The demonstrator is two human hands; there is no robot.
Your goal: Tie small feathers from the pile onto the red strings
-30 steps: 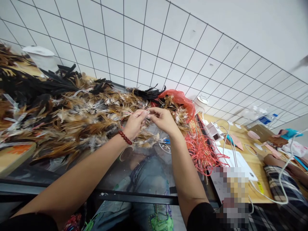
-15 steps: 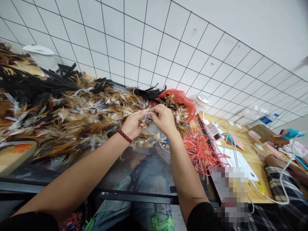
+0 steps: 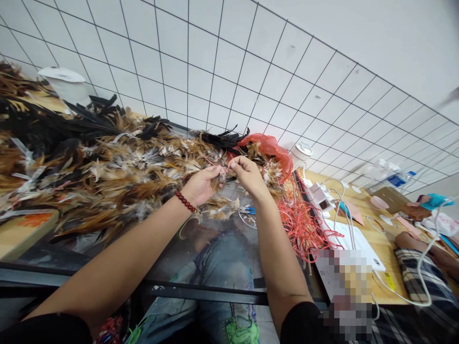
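As a small feather bunch (image 3: 220, 182) hangs just in front of a brown feather heap (image 3: 143, 177), near its right end, the left hand (image 3: 201, 187) pinches it between thumb and fingers, while the right hand (image 3: 248, 176) presses thumb and forefinger together on a thin pink string (image 3: 227, 168) that runs between the two. The hold looks slight, and there lies the likeliest trouble: a sharp tug could pull the string from the right fingertips or loosen the bunch, shedding feathers onto the heap, where matching browns would hide them. How the string meets the bunch cannot be made out; a slack loop there might slip. Right of the heap, a red string tangle (image 3: 301, 224) could snag a trailing end if the right arm swings outward. A blue-handled tool (image 3: 247, 210), at the heap's front edge, could catch dropped feathers.
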